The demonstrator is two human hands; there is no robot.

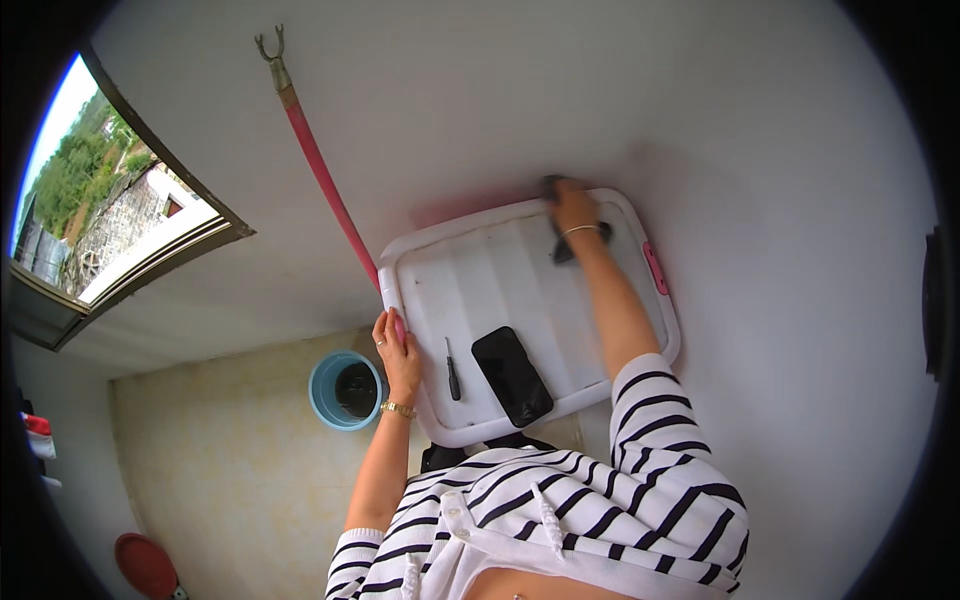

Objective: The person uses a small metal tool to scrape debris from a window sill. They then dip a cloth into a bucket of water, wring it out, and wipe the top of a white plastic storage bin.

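Note:
A white storage box lid (445, 290) with pink latches lies in front of me. My left hand (402, 366) grips its left edge by a pink latch (400, 331), fingers closed around the rim. At the lid's far right edge, my right hand (574, 208) is smeared by motion, with a dark grey cloth (566, 250) bunched beneath it and showing on both sides. A black smartphone (512, 376) lies on the near part of the lid. Beside it, closer to my left hand, rests a small screwdriver (452, 372) with a dark handle.
A light blue bucket (320, 392) holding dark liquid stands on the tiled floor, left of the lid. A red pole (325, 180) with a forked metal tip leans against the wall. A window (160, 215) is at the left; a red round object (146, 566) sits lower left.

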